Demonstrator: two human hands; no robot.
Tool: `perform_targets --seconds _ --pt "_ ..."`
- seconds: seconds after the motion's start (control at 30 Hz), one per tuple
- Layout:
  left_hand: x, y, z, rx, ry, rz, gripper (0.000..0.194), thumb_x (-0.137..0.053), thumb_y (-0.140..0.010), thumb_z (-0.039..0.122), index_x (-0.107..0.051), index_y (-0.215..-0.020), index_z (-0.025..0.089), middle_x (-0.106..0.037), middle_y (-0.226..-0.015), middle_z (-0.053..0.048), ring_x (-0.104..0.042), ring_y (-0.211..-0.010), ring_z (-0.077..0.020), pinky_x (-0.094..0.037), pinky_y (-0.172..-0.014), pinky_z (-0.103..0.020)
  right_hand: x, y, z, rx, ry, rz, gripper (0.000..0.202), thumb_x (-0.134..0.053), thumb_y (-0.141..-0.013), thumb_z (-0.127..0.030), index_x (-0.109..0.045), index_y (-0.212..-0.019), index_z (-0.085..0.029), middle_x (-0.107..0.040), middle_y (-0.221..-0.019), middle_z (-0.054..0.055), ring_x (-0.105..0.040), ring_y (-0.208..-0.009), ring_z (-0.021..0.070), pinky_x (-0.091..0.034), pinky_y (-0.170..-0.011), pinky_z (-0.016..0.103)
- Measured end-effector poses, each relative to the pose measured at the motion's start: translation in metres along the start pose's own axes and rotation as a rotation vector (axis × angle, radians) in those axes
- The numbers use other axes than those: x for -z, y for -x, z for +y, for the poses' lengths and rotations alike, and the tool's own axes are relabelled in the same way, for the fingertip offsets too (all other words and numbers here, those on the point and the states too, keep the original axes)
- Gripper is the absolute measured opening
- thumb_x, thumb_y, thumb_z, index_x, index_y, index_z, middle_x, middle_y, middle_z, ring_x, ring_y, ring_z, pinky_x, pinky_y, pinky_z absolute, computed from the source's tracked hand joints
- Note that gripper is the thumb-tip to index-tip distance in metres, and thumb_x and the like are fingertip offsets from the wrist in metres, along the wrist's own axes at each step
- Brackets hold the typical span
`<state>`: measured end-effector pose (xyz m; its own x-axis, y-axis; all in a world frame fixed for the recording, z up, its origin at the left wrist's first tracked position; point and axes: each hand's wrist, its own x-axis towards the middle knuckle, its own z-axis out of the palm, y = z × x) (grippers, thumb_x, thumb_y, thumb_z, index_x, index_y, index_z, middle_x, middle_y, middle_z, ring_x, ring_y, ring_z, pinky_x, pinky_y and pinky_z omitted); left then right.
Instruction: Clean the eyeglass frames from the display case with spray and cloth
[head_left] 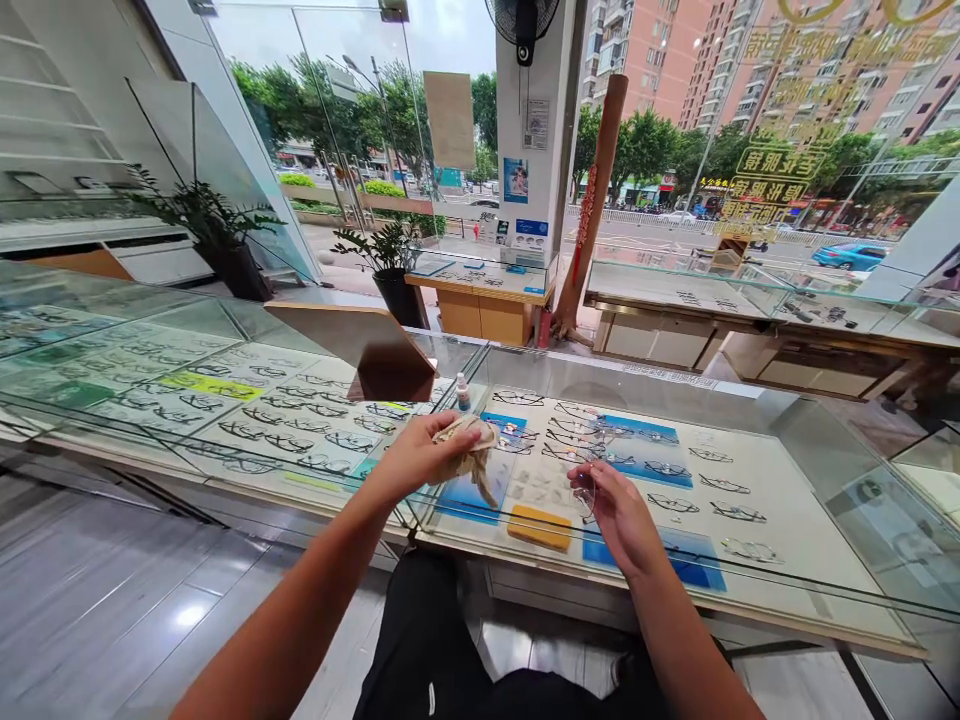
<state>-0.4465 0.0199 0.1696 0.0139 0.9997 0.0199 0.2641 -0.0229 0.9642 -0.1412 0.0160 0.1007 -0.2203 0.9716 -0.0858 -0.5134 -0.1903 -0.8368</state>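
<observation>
My left hand [429,452] is closed round a crumpled beige cloth [474,462], whose loose end hangs down over the glass counter. To the right, my right hand [616,508] pinches a pair of eyeglasses [583,497] by its edge, with a clear lens showing below the fingertips. Part of the frame is hidden by the fingers. The cloth and the eyeglasses are apart. Just behind my left hand a small white-capped bottle [463,392] stands on the counter. Beneath the glass, between my hands, lies an orange-yellow case [539,527].
The glass display counter [825,560] runs across in front of me, with rows of spectacle frames [739,512] inside. A wood-backed mirror or stand [352,335] leans up on its left part. Beyond are potted plants [390,250], another display case [480,310] and a wooden post [596,190].
</observation>
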Motion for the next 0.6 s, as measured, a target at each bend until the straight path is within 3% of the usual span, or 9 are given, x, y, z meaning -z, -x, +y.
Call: perform_targets --seconds 0.17,0.3,0.47,0.6 --pt "-0.032 -0.009 0.012 -0.046 0.005 -0.183 0.045 -0.076 -0.081 0.064 -0.069 -0.089 0.02 -0.069 -0.078 -0.004 -0.062 -0.066 -0.0173 -0.047 -0.058 -0.025 -0.005 0.005 -0.001 0.0 0.035 -0.041 0.028 -0.088 -0.079 -0.045 -0.08 -0.089 -0.021 -0.079 -0.099 0.008 -0.067 -0.095 0.0228 -0.048 -0.091 0.036" --pt "-0.043 -0.013 0.024 -0.175 -0.139 -0.2 0.047 -0.072 -0.083 0.065 -0.067 -0.074 0.019 -0.061 -0.074 -0.003 -0.055 -0.068 -0.0164 -0.041 -0.057 -0.024 -0.004 0.008 -0.005 0.034 0.065 -0.038 0.025 -0.087 -0.08 -0.045 -0.08 -0.088 -0.022 -0.078 -0.098 0.007 -0.066 -0.097 0.0234 -0.047 -0.092 0.036" --pt "-0.057 -0.018 0.026 -0.118 -0.092 -0.278 0.051 -0.066 -0.088 0.066 -0.064 -0.075 0.016 -0.053 -0.065 0.001 -0.043 -0.058 -0.0119 -0.031 -0.051 -0.023 -0.009 0.012 -0.009 0.046 0.086 -0.084 0.023 -0.085 -0.082 -0.044 -0.08 -0.087 -0.021 -0.078 -0.097 0.007 -0.065 -0.094 0.0226 -0.046 -0.093 0.036" --pt "-0.066 -0.02 0.022 -0.148 -0.05 -0.338 0.046 -0.066 -0.09 0.062 -0.069 -0.084 0.016 -0.061 -0.075 -0.002 -0.051 -0.066 -0.0143 -0.039 -0.057 -0.024 -0.013 0.012 -0.008 0.04 0.098 -0.118 0.027 -0.085 -0.082 -0.046 -0.081 -0.089 -0.02 -0.078 -0.094 0.007 -0.065 -0.092 0.0224 -0.047 -0.094 0.036"
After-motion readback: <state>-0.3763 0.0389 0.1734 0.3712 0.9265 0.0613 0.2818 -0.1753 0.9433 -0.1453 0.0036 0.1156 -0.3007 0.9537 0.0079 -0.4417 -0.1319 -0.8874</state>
